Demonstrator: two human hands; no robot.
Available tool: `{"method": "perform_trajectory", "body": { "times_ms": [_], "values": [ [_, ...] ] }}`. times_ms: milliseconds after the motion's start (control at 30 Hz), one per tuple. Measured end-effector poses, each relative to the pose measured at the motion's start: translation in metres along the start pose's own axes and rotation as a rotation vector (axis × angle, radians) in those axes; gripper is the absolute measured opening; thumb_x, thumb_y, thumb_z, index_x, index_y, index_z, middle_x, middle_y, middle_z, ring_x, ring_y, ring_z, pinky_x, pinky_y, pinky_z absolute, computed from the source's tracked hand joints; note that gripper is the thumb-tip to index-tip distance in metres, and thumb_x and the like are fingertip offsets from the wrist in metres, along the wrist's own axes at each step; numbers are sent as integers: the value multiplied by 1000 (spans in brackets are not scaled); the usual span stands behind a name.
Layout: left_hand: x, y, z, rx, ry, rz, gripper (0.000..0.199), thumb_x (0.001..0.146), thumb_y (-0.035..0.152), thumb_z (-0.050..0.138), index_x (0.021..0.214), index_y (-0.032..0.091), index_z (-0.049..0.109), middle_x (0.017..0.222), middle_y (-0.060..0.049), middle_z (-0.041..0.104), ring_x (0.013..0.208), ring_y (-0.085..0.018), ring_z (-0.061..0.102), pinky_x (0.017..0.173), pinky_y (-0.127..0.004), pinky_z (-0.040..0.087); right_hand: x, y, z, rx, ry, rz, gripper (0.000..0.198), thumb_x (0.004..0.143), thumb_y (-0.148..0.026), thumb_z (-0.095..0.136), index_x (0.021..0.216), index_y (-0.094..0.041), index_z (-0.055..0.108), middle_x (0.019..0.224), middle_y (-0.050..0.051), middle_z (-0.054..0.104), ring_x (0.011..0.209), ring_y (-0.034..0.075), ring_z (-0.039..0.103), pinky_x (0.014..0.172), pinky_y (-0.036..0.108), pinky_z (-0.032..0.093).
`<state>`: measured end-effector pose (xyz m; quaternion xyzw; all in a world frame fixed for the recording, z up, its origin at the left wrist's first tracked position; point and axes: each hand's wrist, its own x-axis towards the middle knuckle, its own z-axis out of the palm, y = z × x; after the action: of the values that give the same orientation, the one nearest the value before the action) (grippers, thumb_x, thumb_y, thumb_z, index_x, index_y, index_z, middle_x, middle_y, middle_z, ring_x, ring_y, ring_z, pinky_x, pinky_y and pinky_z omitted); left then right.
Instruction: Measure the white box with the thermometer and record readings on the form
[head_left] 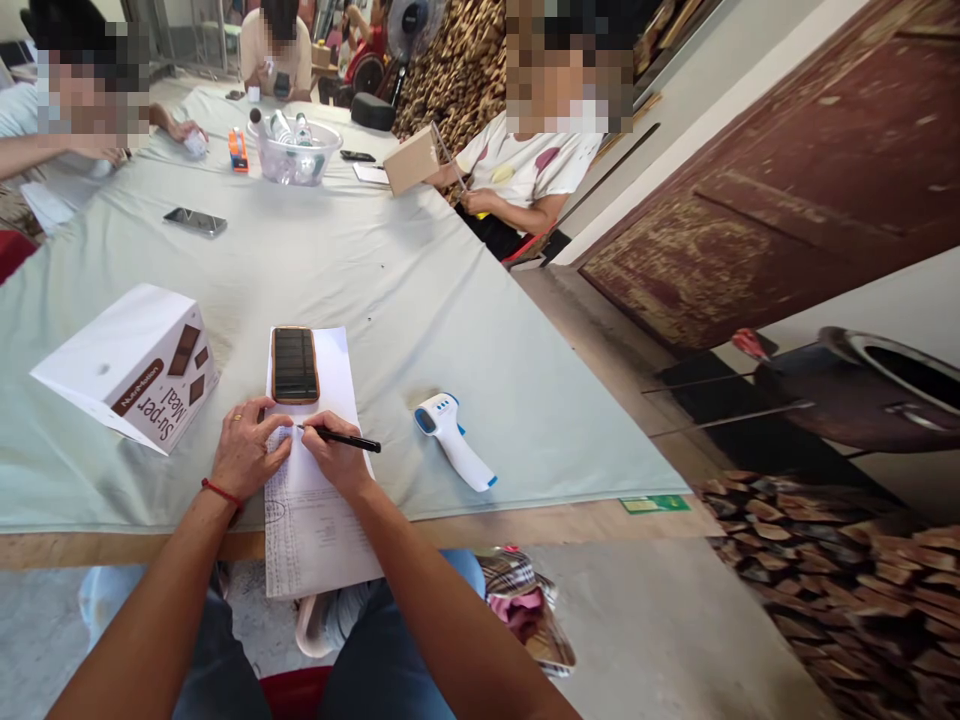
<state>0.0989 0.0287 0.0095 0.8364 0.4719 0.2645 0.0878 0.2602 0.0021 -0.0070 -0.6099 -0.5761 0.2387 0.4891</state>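
A sheet of paper (322,535) with writing and print lies in front of me, its lower end hanging past the table edge. My right hand (334,455) is closed round a black pen (345,437), its tip at the paper. Beside it my left hand (251,445), with a ring and a red wrist cord, rests on the paper's left side, fingers apart and holding nothing. Just above both hands a smartphone (294,365) in an orange-brown case lies on the paper's upper end.
Left stands a white "Su-per Meal" box (124,360); right lies a white-and-blue infrared thermometer (455,440). Farther back are another phone (195,221), an orange tape dispenser (238,150) and a plastic basin (298,165) of bottles. Several people sit around the table; one holds a cardboard box (411,162).
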Motion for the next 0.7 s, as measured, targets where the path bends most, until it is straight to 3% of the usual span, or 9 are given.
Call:
{"method": "perform_trajectory", "body": {
  "times_ms": [700],
  "values": [
    [0, 0, -1, -2, -4, -7, 19, 81, 29, 64, 98, 27, 72, 120, -8, 59, 115, -26, 55, 105, -48, 41, 1, 0, -1, 13, 9, -4, 18, 72, -35, 48, 66, -22, 59, 66, 1, 65, 63, 17, 58, 65, 29, 48]
  ]
}}
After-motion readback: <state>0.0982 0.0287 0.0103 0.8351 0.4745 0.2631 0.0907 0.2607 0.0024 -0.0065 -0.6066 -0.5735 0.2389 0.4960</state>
